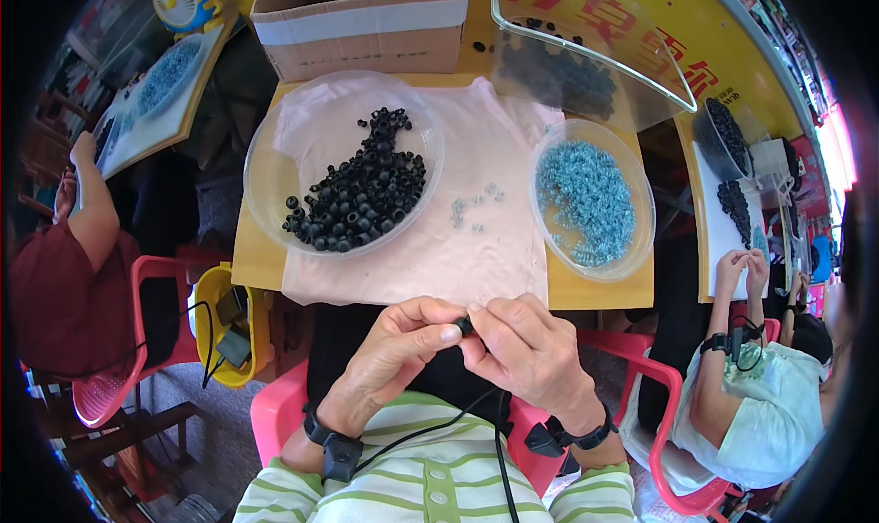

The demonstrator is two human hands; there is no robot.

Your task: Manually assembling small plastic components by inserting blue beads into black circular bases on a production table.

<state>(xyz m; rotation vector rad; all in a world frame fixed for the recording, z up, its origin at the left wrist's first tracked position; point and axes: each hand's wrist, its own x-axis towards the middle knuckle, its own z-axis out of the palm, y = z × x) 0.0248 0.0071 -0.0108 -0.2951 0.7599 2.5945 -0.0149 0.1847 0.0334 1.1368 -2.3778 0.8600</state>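
My left hand (400, 351) and my right hand (529, 351) meet just off the table's near edge. Between their fingertips is a small black round part (464, 325); the left thumb and forefinger pinch it from one side. The right fingers close in on its other side, and what else they hold is hidden. Beyond them, on the pink cloth (412, 280), stands a round clear tub (259, 189) with a heap of black knob-like parts (359, 191). Several small clear pieces (476, 202) lie loose on the cloth. To the right, another tub (645, 239) holds bluish clear pieces (586, 198).
At the back stand a cardboard box (362, 33) and a tilted clear bin (595, 42) with dark parts in it. A yellow bucket (215, 317) hangs or stands at the left. People work at tables on both sides, one in a white top (765, 422).
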